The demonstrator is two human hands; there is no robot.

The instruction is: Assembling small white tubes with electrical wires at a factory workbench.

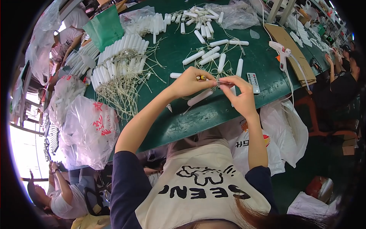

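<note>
My left hand (190, 83) is closed, with a small yellow-and-black-ended tool (201, 77) tucked in its fingers; its kind is unclear. Facing it, my right hand (241, 95) pinches a thin pale wire (227, 83) between thumb and fingers. The fingertips of both hands nearly meet over the green table (164, 124). Just below them a white tube (200, 97) lies at a slant. Further white tubes with thin wires, such as this one (193, 57), are scattered beyond my hands.
Rows of wired white tubes (110, 74) fill the table's left side. A white glue gun (281, 53) with its cable and a cardboard sheet (291, 55) are at the right. Plastic bags (89, 131) hang along the edge. Other people (63, 194) sit nearby.
</note>
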